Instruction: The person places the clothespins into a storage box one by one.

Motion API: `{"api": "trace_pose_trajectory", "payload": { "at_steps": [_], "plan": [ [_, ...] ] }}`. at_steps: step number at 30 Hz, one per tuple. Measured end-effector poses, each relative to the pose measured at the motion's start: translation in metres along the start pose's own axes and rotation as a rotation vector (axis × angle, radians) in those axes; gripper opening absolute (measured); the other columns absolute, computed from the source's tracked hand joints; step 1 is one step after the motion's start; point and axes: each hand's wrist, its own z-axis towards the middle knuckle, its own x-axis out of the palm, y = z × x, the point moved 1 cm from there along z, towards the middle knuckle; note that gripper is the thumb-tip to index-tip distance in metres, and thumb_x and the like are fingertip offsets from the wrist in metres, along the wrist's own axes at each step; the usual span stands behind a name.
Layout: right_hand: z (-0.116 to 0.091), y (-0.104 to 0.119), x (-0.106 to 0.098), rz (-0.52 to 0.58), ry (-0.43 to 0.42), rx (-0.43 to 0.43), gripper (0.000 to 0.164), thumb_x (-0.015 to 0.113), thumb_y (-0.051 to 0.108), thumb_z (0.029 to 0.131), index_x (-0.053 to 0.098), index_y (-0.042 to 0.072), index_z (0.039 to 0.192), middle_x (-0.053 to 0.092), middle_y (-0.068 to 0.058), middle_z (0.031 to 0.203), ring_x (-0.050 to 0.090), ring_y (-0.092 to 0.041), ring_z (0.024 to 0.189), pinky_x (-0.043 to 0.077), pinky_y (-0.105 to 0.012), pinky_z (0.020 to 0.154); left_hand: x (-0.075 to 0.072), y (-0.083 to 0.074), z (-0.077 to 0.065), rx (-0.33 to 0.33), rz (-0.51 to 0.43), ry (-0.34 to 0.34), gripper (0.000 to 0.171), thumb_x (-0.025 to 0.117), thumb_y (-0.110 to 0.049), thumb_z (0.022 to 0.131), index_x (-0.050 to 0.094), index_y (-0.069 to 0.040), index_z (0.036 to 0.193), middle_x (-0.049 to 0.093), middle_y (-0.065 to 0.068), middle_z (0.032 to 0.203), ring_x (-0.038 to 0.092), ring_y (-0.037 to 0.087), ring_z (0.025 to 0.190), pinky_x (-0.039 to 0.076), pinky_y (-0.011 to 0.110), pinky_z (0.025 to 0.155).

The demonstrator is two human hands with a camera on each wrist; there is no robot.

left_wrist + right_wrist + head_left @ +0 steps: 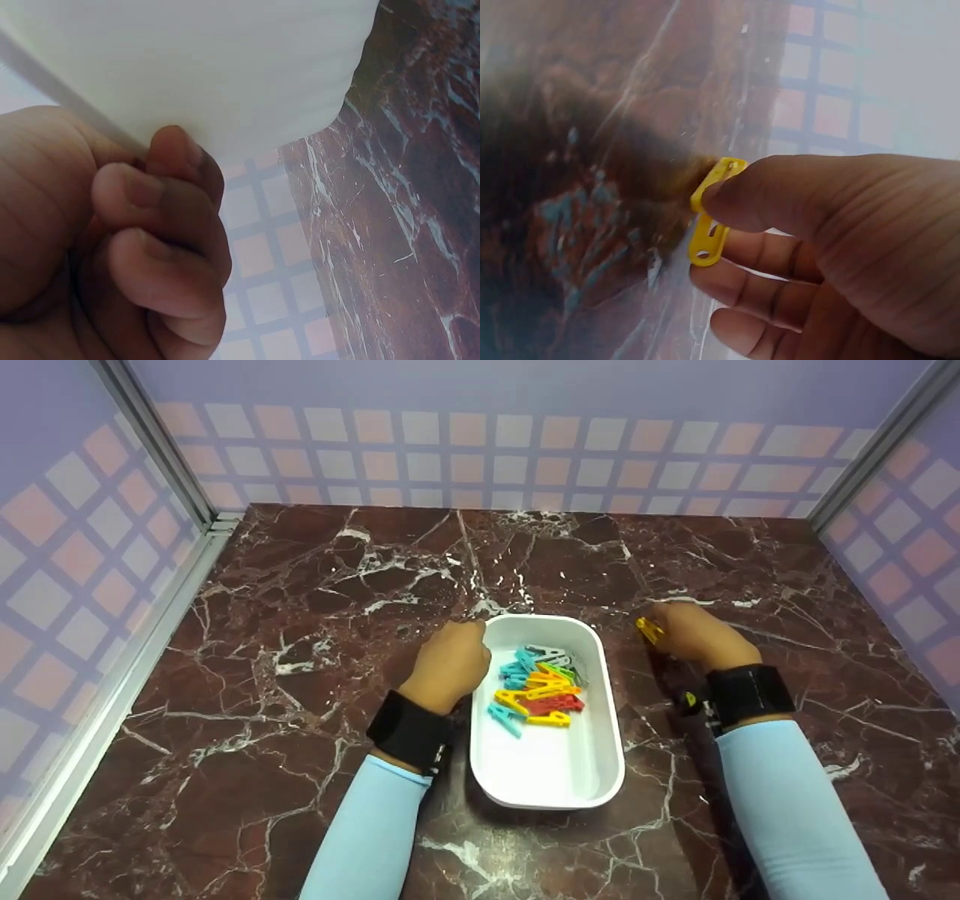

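Observation:
A white rectangular tub (544,769) stands on the marbled table, with several plastic clothespins (544,690) in blue, yellow, orange, red, green and grey heaped inside. My left hand (454,660) grips the tub's upper left rim; the left wrist view shows the curled fingers (161,270) against the tub's outer wall (225,75). To the right of the tub, my right hand (694,634) pinches a yellow clothespin (649,630) over the table. In the right wrist view the yellow clothespin (709,240) sits between thumb and fingers, its holed end showing.
The dark red marbled tabletop (337,585) spreads around the tub. A tiled-pattern back wall (510,457) closes the far edge, and side walls with metal frame strips (150,450) stand at left and right. Small white specks lie behind the tub.

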Motion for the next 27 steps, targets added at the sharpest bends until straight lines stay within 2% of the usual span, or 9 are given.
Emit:
{"api": "trace_pose_trajectory", "payload": {
  "at_steps": [7, 10, 14, 20, 23, 27],
  "plan": [
    [-0.011, 0.014, -0.007, 0.068, 0.049, 0.078, 0.025, 0.059, 0.014, 0.095, 0.062, 0.001, 0.116, 0.065, -0.018, 0.105, 0.059, -0.032, 0.089, 0.048, -0.053, 0.083, -0.001, 0.000, 0.000, 0.006, -0.005, 0.000, 0.024, 0.050, -0.005, 0.091, 0.067, 0.002, 0.107, 0.069, 0.020, 0.102, 0.066, 0.040, 0.096, 0.051, 0.053, 0.082],
    [-0.018, 0.023, -0.013, 0.084, 0.045, 0.061, 0.022, 0.061, 0.015, 0.095, 0.062, 0.001, 0.112, 0.065, -0.016, 0.101, 0.059, -0.031, 0.087, 0.048, -0.052, 0.082, -0.001, 0.000, 0.000, 0.003, -0.005, 0.002, 0.024, 0.050, -0.005, 0.091, 0.067, 0.001, 0.106, 0.069, 0.020, 0.102, 0.066, 0.040, 0.095, 0.051, 0.053, 0.081],
    [-0.029, 0.038, -0.022, 0.128, 0.011, 0.028, 0.020, 0.065, 0.009, 0.089, 0.064, 0.002, 0.107, 0.065, -0.014, 0.097, 0.058, -0.029, 0.083, 0.048, -0.049, 0.078, 0.000, 0.000, 0.000, -0.004, 0.001, 0.001, 0.023, 0.051, -0.006, 0.091, 0.067, 0.001, 0.107, 0.069, 0.020, 0.103, 0.066, 0.040, 0.095, 0.052, 0.053, 0.081],
    [-0.045, 0.065, -0.032, 0.194, -0.006, -0.014, 0.033, 0.065, 0.004, 0.084, 0.063, 0.005, 0.117, 0.066, -0.013, 0.100, 0.058, -0.024, 0.076, 0.050, -0.039, 0.068, 0.002, 0.000, 0.002, -0.013, 0.003, 0.009, 0.024, 0.052, -0.006, 0.092, 0.067, 0.000, 0.109, 0.069, 0.020, 0.103, 0.066, 0.040, 0.096, 0.051, 0.052, 0.083],
    [-0.050, 0.081, -0.036, 0.204, -0.014, -0.040, 0.042, 0.065, 0.005, 0.083, 0.061, 0.006, 0.124, 0.065, -0.013, 0.103, 0.058, -0.024, 0.079, 0.050, -0.039, 0.070, 0.002, 0.000, 0.002, -0.008, 0.004, 0.012, 0.024, 0.051, -0.006, 0.092, 0.067, 0.001, 0.109, 0.069, 0.020, 0.103, 0.066, 0.040, 0.096, 0.051, 0.052, 0.083],
    [-0.051, 0.105, -0.036, 0.184, -0.047, -0.085, 0.043, 0.070, 0.007, 0.079, 0.064, 0.007, 0.122, 0.064, -0.010, 0.099, 0.057, -0.026, 0.084, 0.048, -0.041, 0.076, 0.001, 0.001, 0.001, -0.010, 0.004, 0.010, 0.025, 0.050, -0.006, 0.091, 0.067, 0.000, 0.109, 0.069, 0.020, 0.103, 0.065, 0.040, 0.097, 0.051, 0.052, 0.084]
  ]
}}
